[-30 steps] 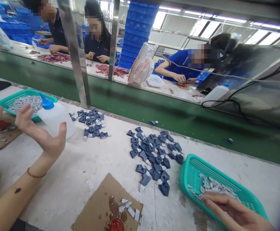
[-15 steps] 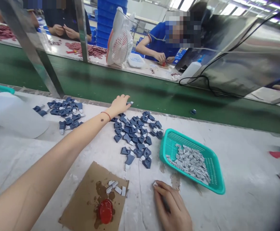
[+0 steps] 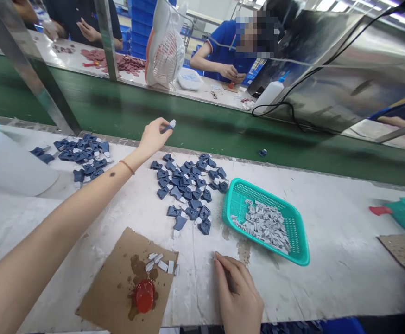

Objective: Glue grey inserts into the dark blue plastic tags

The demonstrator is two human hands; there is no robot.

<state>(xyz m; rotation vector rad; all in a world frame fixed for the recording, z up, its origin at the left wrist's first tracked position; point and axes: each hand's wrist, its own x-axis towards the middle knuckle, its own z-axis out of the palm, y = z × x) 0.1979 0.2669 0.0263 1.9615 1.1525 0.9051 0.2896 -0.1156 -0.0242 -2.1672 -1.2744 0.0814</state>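
My left hand (image 3: 156, 134) is stretched out over the green belt, pinching a dark blue plastic part with a white tip (image 3: 168, 126). Near the table's front, my right hand (image 3: 239, 290) has thumb and fingers pressed together on a small pale plastic piece (image 3: 215, 254), mostly hidden by the fingertips. Between the hands lies a pile of blue parts with pale tips (image 3: 188, 181). Left of my right hand, a brown cardboard sheet (image 3: 108, 287) carries a red oval dish (image 3: 144, 296) and several small white pieces (image 3: 161, 263), with wet stains around the dish.
A green basket (image 3: 301, 232) of small grey-white pieces stands right of the pile. Another blue pile (image 3: 84, 153) and a white container (image 3: 11, 162) are at left. Across the green belt (image 3: 119, 104), people work behind metal posts (image 3: 105, 41). One blue part (image 3: 262, 152) lies on the belt.
My left hand has lifted from near the belt's edge, drawing the blue part up and left. My right hand stays pinched near the table. The whole view has shifted slightly.
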